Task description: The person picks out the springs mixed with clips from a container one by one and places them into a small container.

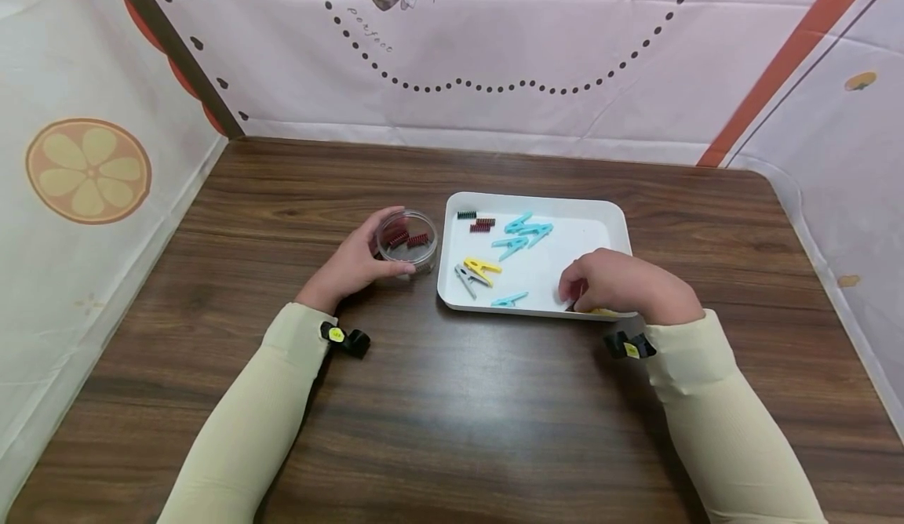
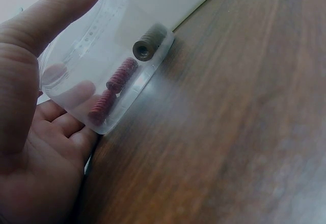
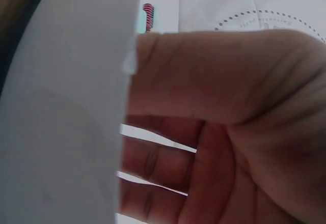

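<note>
My left hand (image 1: pixel 356 263) grips a clear round plastic container (image 1: pixel 408 251) from its left side, thumb at the front and fingers behind. Two red springs (image 2: pixel 114 89) and a brownish spring (image 2: pixel 146 46) lie inside it. My right hand (image 1: pixel 621 282) reaches down into the front right of a white tray (image 1: pixel 572 253), fingers bent toward its floor. A bit of something yellow (image 1: pixel 603 312) shows under this hand. In the right wrist view the tray wall (image 3: pixel 66 107) hides the fingertips, so I cannot tell what they hold.
At the tray's back left lie a dark green spring (image 1: pixel 467 215) and red springs (image 1: pixel 482 227). Several light blue clips (image 1: pixel 519 226), a yellow clip (image 1: pixel 483 265) and a grey clip (image 1: pixel 464 279) lie in the tray. Printed cloth (image 1: pixel 494 124) hangs behind the wooden table (image 1: pixel 452 414).
</note>
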Available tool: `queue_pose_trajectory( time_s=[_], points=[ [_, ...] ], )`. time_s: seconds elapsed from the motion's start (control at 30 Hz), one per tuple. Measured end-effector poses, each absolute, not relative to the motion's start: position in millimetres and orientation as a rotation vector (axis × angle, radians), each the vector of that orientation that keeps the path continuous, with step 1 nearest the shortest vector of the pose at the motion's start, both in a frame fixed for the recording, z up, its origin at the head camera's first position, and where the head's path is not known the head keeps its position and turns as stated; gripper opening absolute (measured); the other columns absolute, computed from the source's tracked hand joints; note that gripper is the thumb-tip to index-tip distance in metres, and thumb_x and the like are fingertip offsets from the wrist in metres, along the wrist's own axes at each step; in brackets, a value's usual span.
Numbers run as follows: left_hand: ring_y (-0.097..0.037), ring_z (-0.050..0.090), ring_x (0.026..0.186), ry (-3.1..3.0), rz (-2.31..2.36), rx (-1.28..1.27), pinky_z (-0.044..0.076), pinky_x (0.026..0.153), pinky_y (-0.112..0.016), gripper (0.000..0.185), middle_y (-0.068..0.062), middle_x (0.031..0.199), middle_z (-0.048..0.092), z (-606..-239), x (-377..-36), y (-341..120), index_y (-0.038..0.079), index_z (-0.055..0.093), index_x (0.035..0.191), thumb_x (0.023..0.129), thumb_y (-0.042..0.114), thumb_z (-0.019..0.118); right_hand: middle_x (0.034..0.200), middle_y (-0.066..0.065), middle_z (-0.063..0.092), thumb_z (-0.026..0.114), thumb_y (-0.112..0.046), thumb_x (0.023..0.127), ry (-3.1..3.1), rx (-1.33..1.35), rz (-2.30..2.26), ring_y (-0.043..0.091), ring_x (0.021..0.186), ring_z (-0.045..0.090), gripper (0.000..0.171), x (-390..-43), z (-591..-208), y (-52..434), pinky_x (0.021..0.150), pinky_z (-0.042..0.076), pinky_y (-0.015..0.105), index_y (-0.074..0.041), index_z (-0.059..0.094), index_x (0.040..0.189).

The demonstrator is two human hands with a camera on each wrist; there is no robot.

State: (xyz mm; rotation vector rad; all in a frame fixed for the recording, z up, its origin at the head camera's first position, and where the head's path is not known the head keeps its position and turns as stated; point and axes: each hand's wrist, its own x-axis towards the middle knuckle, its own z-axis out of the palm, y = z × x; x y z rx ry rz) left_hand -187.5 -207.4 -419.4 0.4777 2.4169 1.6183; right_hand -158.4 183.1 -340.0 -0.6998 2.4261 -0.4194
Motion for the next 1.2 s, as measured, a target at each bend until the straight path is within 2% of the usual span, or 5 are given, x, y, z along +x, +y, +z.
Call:
queue_pose_trajectory(
  time_s=[0.33,0.53,0.77,0.97,1.2],
  points=[
    [-0.015,0.044,0.133,2.476,1.541,0.445,0.033,0.114,-0.042,0.093,0.001,0.146,0.047,-418.8,-185.6,-208.5,0.030,0.036,0.146,0.069,0.038,0.087,0.083,-0.007,0.065,0.070,-0.003,0.081,2.439,-0.688,-0.422,0.012,0.079,0.055,0.019,-156.5,-346.8,181.4,0.074,0.047,0.030,-0.022,0.070,0.083],
    [-0.019,0.043,0.136,2.458,1.550,0.448,0.032,0.115,-0.044,0.094,-0.002,0.148,0.045,-417.9,-184.7,-208.1,0.028,0.034,0.147,0.070,0.035,0.087,0.079,-0.007,0.063,0.068,-0.006,0.081,2.469,-0.689,-0.425,0.013,0.077,0.052,0.015,-157.8,-351.5,177.6,0.072,0.045,0.029,-0.021,0.069,0.082],
    [-0.015,0.044,0.134,2.458,1.557,0.422,0.033,0.114,-0.043,0.093,0.001,0.146,0.047,-418.6,-184.7,-208.0,0.031,0.036,0.145,0.068,0.037,0.088,0.076,-0.007,0.061,0.067,-0.005,0.080,2.532,-0.729,-0.401,0.013,0.075,0.050,0.015,-160.0,-356.0,172.2,0.071,0.043,0.028,-0.019,0.070,0.083],
    [-0.017,0.042,0.136,2.445,1.559,0.426,0.031,0.116,-0.043,0.092,0.002,0.147,0.046,-420.8,-185.3,-207.5,0.031,0.035,0.146,0.070,0.035,0.087,0.084,-0.006,0.066,0.066,-0.007,0.083,2.577,-0.723,-0.379,0.015,0.080,0.052,0.015,-158.1,-356.5,170.8,0.075,0.044,0.031,-0.018,0.073,0.090],
    [-0.025,0.038,0.141,2.424,1.514,0.393,0.028,0.118,-0.044,0.092,-0.009,0.151,0.041,-396.7,-174.2,-201.4,0.019,0.031,0.150,0.075,0.025,0.085,0.088,-0.004,0.068,0.067,-0.006,0.084,2.670,-0.826,-0.415,0.013,0.080,0.054,0.015,-157.4,-353.6,167.0,0.077,0.048,0.032,-0.014,0.075,0.093]
  ],
)
